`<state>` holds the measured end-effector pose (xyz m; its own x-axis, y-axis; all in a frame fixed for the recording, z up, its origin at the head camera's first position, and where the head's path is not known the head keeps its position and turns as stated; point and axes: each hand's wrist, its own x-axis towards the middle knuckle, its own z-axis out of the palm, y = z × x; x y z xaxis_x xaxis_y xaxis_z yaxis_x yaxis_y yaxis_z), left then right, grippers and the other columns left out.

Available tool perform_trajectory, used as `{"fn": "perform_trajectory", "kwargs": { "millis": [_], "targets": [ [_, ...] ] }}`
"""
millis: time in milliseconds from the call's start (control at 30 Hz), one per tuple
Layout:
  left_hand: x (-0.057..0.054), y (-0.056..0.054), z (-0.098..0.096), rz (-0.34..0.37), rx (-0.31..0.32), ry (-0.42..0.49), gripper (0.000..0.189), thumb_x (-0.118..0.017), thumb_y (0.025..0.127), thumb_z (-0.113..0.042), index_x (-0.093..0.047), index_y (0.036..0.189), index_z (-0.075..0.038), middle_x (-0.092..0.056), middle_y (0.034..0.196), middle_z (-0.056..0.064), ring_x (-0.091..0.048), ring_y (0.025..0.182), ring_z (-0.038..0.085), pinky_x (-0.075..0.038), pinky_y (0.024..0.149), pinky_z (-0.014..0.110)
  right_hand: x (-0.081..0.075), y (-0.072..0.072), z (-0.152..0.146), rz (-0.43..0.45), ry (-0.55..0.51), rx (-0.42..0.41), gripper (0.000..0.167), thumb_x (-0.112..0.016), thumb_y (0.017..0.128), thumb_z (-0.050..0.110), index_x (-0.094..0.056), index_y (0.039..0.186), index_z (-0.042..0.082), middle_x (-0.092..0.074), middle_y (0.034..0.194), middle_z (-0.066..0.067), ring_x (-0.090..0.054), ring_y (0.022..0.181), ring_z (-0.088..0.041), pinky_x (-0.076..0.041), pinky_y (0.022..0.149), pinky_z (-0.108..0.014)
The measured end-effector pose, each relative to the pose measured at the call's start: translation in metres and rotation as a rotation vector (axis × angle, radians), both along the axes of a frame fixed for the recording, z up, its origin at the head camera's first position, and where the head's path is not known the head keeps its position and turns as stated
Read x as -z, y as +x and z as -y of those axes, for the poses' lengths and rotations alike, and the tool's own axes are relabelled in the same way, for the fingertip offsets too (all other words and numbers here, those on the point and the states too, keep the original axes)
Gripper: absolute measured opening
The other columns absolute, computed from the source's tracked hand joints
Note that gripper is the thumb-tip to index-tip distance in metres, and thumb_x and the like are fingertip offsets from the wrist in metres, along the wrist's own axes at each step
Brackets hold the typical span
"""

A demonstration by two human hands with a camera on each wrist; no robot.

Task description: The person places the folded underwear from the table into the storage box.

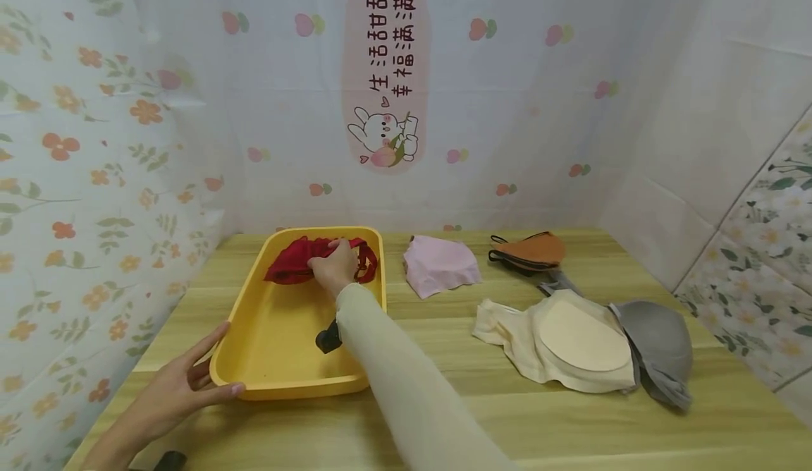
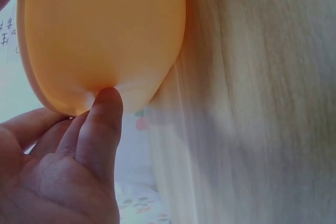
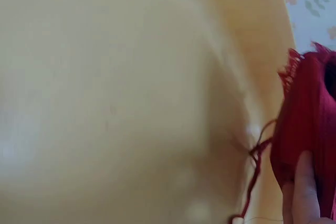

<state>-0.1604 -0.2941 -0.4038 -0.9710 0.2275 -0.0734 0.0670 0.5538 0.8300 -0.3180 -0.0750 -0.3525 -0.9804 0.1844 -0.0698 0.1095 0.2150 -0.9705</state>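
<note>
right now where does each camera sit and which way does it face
Head: worn on the head, facing forward and down at the yellow tray; the left hand, right hand and right sleeve show.
Left wrist: worn on that wrist, facing the tray's edge; the left hand's thumb and fingers show.
Right wrist: worn on that wrist, facing the tray's inside and the red garment; some right fingers show.
Shared: head and right wrist both show the red garment.
</note>
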Motion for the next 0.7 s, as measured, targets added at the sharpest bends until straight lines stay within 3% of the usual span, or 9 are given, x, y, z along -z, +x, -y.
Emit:
{"fn": "perform_trajectory", "kwargs": {
  "millis": [100,333,500,700],
  "targets": [
    [-0.001,0.001,0.001,0.003,-0.006,-0.019,0.097,-0.073,0.093,-0.021,-0.008,0.163,-0.010,-0.027,0.156,0.040,-0.067,0.119,0.014,-0.059,0.082,0.019,0.004,-0.001,0.004,0.008,-0.003,0.022,0.045,-0.078,0.084,0.010,-0.053,0.121,0.009,-0.055,0.124,-0.013,-0.049,0.116,-0.027,-0.055,0.097,-0.042],
    [-0.003,0.000,0.003,0.012,-0.005,-0.049,0.098,-0.072,0.094,-0.024,-0.005,0.163,-0.010,-0.035,0.151,0.041,-0.067,0.120,0.028,-0.058,0.082,0.019,0.011,-0.007,0.010,0.039,-0.047,0.024,0.049,-0.079,0.083,0.006,-0.053,0.124,0.007,-0.056,0.126,-0.016,-0.050,0.118,-0.028,-0.057,0.096,-0.042],
    [-0.003,-0.001,0.000,0.035,-0.018,-0.018,0.099,-0.074,0.093,-0.024,-0.006,0.163,-0.011,-0.028,0.157,0.038,-0.067,0.122,0.024,-0.058,0.083,0.018,0.017,-0.012,0.010,0.087,-0.048,-0.029,0.050,-0.080,0.082,0.004,-0.054,0.124,0.005,-0.057,0.127,-0.018,-0.051,0.115,-0.028,-0.057,0.094,-0.042],
    [-0.002,-0.002,-0.004,0.043,-0.030,-0.014,0.100,-0.076,0.090,-0.025,-0.009,0.163,-0.013,-0.018,0.163,0.034,-0.058,0.131,0.032,-0.059,0.086,0.021,0.024,-0.017,0.006,0.085,-0.030,-0.047,0.049,-0.082,0.080,0.004,-0.057,0.122,0.007,-0.058,0.127,-0.016,-0.052,0.114,-0.028,-0.057,0.093,-0.041]
  ]
}}
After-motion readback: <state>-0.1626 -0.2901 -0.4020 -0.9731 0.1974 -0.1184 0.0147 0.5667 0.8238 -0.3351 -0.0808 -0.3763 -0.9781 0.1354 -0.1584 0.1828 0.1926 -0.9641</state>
